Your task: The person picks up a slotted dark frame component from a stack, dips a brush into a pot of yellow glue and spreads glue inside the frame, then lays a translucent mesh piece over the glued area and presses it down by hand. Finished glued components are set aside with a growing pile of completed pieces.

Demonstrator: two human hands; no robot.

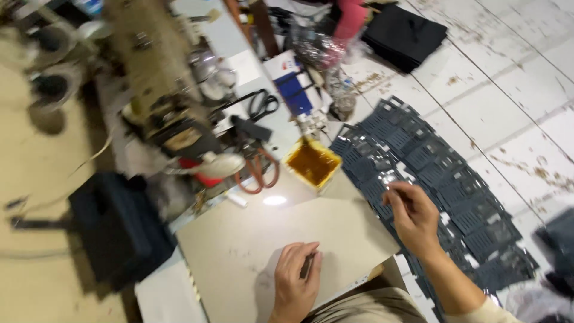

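My left hand (296, 278) rests on a beige board (251, 239) on the table, fingers curled around a thin dark tool that I cannot identify. My right hand (412, 216) reaches out past the board's right edge over a heap of dark grey cut pieces (430, 161) on the floor, fingertips pinched on one of them. A small yellow tub of brown glue (312, 162) with a brush in it stands just beyond the board.
Red-handled scissors (258, 170), black scissors (262, 104) and a sewing machine (164, 90) crowd the table's far side. A black block (116, 227) sits at the left. Dark stacked fabric (403, 36) lies on the white tiled floor (508, 90).
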